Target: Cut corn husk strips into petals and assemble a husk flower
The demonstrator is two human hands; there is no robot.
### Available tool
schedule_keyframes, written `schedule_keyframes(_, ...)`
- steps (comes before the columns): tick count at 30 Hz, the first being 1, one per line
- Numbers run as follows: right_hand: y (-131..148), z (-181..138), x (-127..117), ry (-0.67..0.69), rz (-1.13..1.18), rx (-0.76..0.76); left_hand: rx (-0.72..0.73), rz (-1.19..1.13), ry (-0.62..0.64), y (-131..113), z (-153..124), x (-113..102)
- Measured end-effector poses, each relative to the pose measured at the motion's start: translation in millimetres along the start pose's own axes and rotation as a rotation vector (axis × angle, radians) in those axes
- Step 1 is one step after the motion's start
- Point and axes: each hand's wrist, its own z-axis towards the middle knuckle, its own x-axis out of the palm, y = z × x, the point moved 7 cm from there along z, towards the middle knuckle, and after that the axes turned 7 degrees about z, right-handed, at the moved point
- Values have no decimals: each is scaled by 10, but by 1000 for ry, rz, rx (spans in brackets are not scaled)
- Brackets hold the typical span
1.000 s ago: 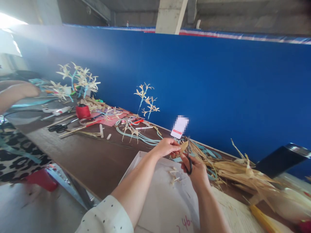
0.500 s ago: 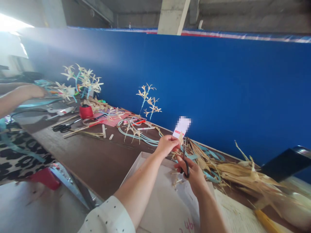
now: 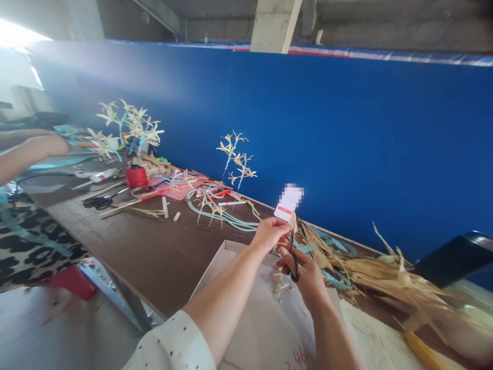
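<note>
My left hand [image 3: 271,232] is closed in a pinch on a small pale piece of dried husk [image 3: 293,221]. Close beside it, my right hand [image 3: 304,272] is wrapped round black-handled scissors [image 3: 295,266], their blades pointing up at the husk. Whether the blades touch the husk I cannot tell. Below both hands lies a shallow white box lid [image 3: 239,303] with small pale clippings [image 3: 280,288] on it. To the right of my hands, dried husks [image 3: 370,264] are heaped with light blue strips.
Husk flowers on blue stems [image 3: 241,159] stand by the blue partition [image 3: 346,128]. Leftward on the brown table [image 3: 154,252] are a red spool [image 3: 136,177], other scissors [image 3: 100,202] and a glue gun [image 3: 96,176]. A co-worker's arm [image 3: 34,149] reaches in at far left.
My left hand has shifted slightly right with the husk piece, nearer the scissors. My right hand stays almost in place.
</note>
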Motion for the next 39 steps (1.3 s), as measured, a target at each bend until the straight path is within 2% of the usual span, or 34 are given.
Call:
schedule_keyframes(4,-12,6,-22,-28,21,-3,-21,-38,-8,30,-8,28)
schedule_keyframes(14,-7,-13,-7,7,34,2,-61,-166,19,32,-21,30)
schedule_keyframes(28,59,-26,-5,37,-9,-16,-12,28,4,-97,-35,-38)
schedule_keyframes(39,86,-41,7,56,-31,-4,10,70,47,-115,-32,-58)
